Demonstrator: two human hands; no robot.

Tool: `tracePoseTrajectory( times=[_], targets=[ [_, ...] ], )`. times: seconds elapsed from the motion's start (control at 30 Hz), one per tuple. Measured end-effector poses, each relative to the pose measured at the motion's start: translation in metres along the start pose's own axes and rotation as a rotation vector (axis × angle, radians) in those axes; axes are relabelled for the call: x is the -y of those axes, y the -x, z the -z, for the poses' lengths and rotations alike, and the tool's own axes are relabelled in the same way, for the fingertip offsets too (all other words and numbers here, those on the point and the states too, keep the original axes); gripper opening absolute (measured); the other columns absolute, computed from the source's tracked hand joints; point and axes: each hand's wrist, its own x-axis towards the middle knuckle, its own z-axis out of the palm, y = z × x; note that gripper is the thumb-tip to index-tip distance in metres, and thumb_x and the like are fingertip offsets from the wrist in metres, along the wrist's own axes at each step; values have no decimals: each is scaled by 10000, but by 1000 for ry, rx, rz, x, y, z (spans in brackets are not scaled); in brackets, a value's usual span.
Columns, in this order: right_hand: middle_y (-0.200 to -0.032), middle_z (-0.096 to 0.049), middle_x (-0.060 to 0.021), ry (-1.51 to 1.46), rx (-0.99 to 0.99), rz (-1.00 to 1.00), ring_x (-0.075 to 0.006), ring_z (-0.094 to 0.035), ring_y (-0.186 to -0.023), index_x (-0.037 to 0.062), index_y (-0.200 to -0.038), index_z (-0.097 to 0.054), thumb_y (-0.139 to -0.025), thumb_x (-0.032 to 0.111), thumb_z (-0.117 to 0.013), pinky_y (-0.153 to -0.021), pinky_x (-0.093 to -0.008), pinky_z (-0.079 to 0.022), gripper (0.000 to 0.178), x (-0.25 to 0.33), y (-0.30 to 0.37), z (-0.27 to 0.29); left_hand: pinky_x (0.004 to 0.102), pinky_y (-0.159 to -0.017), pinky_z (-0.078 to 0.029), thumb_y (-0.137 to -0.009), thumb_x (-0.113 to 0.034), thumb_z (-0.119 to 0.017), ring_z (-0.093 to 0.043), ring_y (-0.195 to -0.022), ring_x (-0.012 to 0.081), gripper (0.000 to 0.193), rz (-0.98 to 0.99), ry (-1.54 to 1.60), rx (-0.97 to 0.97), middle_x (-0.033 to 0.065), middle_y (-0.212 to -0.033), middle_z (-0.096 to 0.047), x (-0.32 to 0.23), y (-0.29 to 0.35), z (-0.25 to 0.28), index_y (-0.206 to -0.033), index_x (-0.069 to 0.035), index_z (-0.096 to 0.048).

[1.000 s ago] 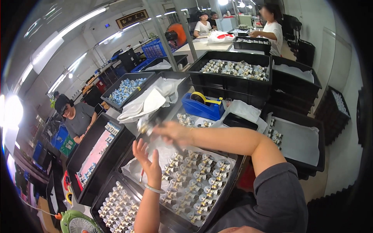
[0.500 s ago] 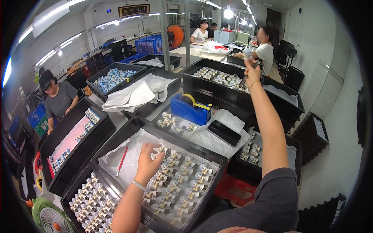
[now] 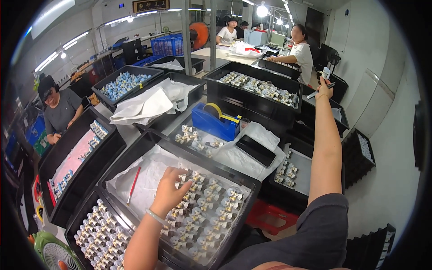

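Note:
My right hand (image 3: 323,93) is stretched out far to the right, closed on a small white-and-blue figurine (image 3: 326,72). A slim dark, pen-like tool (image 3: 313,95) is gripped in the same hand; its kind cannot be made out. My left hand (image 3: 168,189) rests over a black tray (image 3: 150,140), thumb and fingers apart beside the figurines. Rows of white, pale-blue and yellow figurines (image 3: 209,204) stand on thin white sheeting there. A red-handled brush (image 3: 134,184) lies on the sheeting (image 3: 123,175) to the left.
A blue tape dispenser (image 3: 215,122) and a black phone (image 3: 255,150) lie beyond the tray. Black bins (image 3: 252,96) of figurines surround the table. At lower left are another filled tray (image 3: 102,238) and a green fan (image 3: 54,252). Co-workers sit left and at the back.
My right hand has swung right and slightly down with the figurine. My left hand stays over the tray, its fingers a little apart. The view has shifted slightly.

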Motion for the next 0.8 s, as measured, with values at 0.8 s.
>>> tracePoseTrajectory(
  times=[0.8],
  targets=[
    [-696, -594, -34, 228, -162, 89, -125, -463, -415, 75, -674, -533, -588, 54, -811, -364, -251, -350, 292, 1, 26, -67, 354, -705, -478, -743, -212, -663, -589, -768, 262, 311, 91, -54, 210, 131, -937, -568, 6, 3, 5, -994, -38, -602]
  ],
)
